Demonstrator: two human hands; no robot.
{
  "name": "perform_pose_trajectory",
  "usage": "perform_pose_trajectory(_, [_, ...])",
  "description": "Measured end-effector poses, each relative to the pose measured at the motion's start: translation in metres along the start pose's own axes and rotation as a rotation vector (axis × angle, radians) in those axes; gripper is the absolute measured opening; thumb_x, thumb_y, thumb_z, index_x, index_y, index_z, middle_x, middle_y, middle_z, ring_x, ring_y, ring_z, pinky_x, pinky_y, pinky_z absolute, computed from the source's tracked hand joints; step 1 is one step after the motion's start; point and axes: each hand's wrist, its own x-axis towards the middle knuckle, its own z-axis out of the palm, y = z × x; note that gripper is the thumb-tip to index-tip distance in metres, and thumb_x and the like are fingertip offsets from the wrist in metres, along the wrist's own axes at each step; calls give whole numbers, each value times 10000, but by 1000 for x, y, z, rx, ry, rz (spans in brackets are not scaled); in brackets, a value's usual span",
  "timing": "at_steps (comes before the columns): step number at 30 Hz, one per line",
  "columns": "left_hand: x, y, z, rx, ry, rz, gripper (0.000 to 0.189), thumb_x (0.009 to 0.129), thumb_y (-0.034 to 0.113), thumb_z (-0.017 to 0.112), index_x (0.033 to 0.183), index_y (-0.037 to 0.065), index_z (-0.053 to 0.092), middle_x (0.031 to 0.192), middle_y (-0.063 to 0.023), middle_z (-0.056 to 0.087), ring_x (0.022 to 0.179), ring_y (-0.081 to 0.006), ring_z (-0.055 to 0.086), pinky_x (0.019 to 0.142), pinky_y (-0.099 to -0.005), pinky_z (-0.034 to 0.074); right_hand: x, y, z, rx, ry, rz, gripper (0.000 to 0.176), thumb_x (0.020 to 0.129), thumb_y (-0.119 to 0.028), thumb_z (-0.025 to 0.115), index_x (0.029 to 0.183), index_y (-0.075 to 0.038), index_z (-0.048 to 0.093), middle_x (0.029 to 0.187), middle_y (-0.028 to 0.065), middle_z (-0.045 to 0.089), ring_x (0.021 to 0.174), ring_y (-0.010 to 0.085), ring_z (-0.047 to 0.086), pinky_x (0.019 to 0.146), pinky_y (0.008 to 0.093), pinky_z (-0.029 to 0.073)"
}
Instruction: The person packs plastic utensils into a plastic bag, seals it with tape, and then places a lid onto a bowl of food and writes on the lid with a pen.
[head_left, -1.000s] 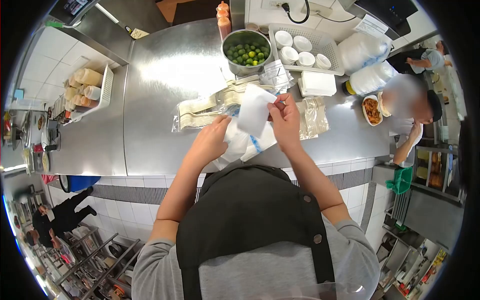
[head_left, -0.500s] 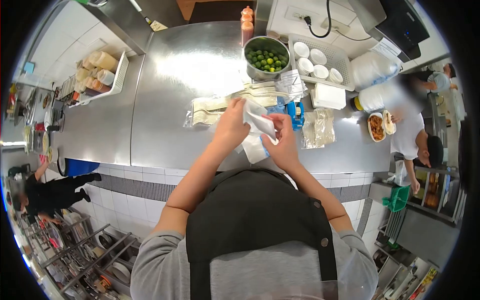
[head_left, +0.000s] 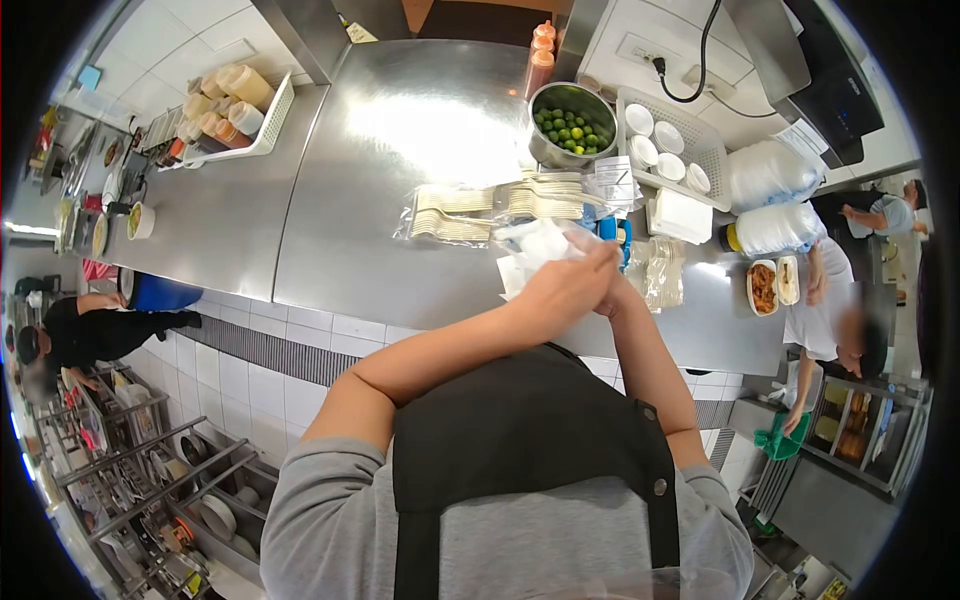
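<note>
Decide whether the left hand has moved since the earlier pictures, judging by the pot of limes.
Yes. The left hand has shifted rightward: earlier it was to the left of the metal pot; now it is nearly straight below it in view.

White plastic [head_left: 532, 244] at the grip; bright blue tape dispenser [head_left: 624, 240] just right of it. Left of the grip, cream cutlery [head_left: 450, 226]; beyond, green limes [head_left: 568, 128] — a few yellowish — and orange bottles [head_left: 540, 68]. Nearer than the grip, black apron [head_left: 530, 430] — heather-grey sleeves [head_left: 335, 490].
</note>
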Motion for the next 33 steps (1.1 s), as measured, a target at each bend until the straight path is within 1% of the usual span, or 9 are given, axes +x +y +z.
perform_pose_trajectory(8, [4,41,12,-125,-138,276,381,811,87,665,1166,-48,634,1408,-195,492,855,-345,691,726,-405,585,12,1,-14,-146,-197,-180,618,899,-124,592,1484,-10,426,1339,78,585,1173,147,581,984,283,472])
perform_pose_trajectory(11, [-7,19,9,-336,-52,25,360,847,204,712,1121,-21,654,1247,-187,609,787,-371,679,706,-434,564,8,-14,1,-46,-104,-261,635,857,-94,548,1468,33,434,1408,106,547,1280,152,527,1061,289,423])
perform_pose_trajectory(15, [-25,-66,-9,-481,-284,-618,475,915,439,706,1091,-1,671,892,-83,738,690,-245,669,626,-391,512,-25,-30,9,-249,-7,-541,488,789,-15,645,1263,0,531,1445,186,515,1296,261,540,1049,335,446])
perform_pose_trajectory(18, [-33,-87,-3,-1160,-17,-783,395,981,397,649,1103,21,653,904,-35,719,497,-49,403,437,-235,315,-35,-25,4,-530,60,-760,354,741,36,761,1061,-48,635,1457,237,508,1285,333,567,1024,365,477])
perform_pose_trajectory(21, [-29,-92,-2,-1580,123,-866,363,930,366,725,1065,35,658,827,10,656,558,-6,360,452,-204,239,-40,-35,15,-626,-19,-923,345,731,21,815,1020,-102,673,1417,247,544,1269,376,581,1018,389,483])
perform_pose_trajectory(25, [-26,-93,6,-1458,281,-831,177,868,207,805,924,90,684,707,53,599,495,2,339,442,-202,234,-40,-18,-12,-1270,75,-1068,353,786,-77,815,1103,-99,660,1261,201,635,1134,329,644,969,366,497])
perform_pose_trajectory(28, [-25,-89,7,-1374,385,-828,143,849,163,819,886,96,699,689,53,607,489,4,352,437,-203,231,-39,-10,-15,-540,87,-234,314,860,-147,759,1134,-35,652,1126,128,663,994,218,646,874,318,513])
perform_pose_trajectory(31, [-28,-90,10,-1318,403,-779,131,873,180,796,909,88,709,702,46,618,482,2,356,433,-207,232,-44,-15,-16,-276,24,-151,309,913,-157,695,1146,38,637,1008,46,688,914,84,615,824,287,513])
perform_pose_trajectory(33, [-28,-92,13,-1325,392,-769,138,890,191,779,920,74,713,675,53,600,475,-2,353,432,-212,230,-46,-17,-25,-484,23,-195,305,918,-155,691,1145,40,629,984,61,692,859,107,651,777,284,535])
